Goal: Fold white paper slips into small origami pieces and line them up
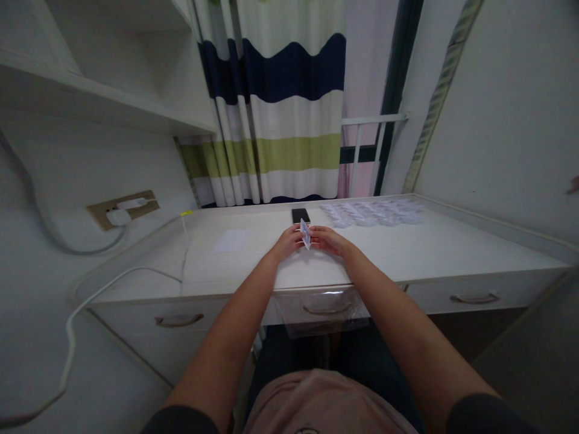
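1. The left hand (288, 242) and the right hand (329, 239) are close together, and both hold one small paper (306, 234) between the fingers.
2. This paper stands almost upright above the counter (470, 244), near its front edge.
3. Behind it lies a black phone (300, 213).
4. Many whitish pieces (375, 212) lie in rows at the right, a pale sheet (232, 240) at the left.

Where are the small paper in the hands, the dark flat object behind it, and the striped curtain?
Small paper (306, 234): head view, middle of its visible face.
Dark flat object (300, 215): head view, middle of its top surface.
Striped curtain (280, 119): head view, a white stripe near its middle.
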Demonstrator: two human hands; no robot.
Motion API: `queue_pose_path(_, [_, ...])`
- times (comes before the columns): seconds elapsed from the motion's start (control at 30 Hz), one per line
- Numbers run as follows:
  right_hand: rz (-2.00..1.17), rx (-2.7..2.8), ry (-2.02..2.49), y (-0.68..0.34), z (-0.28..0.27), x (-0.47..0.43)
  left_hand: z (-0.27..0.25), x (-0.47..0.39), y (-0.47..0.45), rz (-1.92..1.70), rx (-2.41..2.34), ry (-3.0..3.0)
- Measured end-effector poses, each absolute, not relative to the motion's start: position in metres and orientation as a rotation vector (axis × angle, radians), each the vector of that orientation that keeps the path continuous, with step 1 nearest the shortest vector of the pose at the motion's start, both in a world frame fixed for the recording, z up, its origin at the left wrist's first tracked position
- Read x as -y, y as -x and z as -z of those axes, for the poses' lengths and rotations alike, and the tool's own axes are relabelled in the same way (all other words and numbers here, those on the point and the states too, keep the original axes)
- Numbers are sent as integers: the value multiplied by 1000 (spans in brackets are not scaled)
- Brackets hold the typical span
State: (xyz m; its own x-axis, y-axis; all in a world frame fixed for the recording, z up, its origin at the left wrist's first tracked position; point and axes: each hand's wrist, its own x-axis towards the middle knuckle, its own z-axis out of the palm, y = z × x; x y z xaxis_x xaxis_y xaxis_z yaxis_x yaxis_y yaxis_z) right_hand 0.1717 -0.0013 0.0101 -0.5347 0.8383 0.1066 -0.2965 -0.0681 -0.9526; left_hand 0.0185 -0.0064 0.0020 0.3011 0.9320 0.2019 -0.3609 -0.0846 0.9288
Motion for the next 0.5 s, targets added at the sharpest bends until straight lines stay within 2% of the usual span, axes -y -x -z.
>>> queue_pose_path(0.5, [-1718,1311,594,-169,-7,-4,-3,7,-18,-1203,-650,-1189])
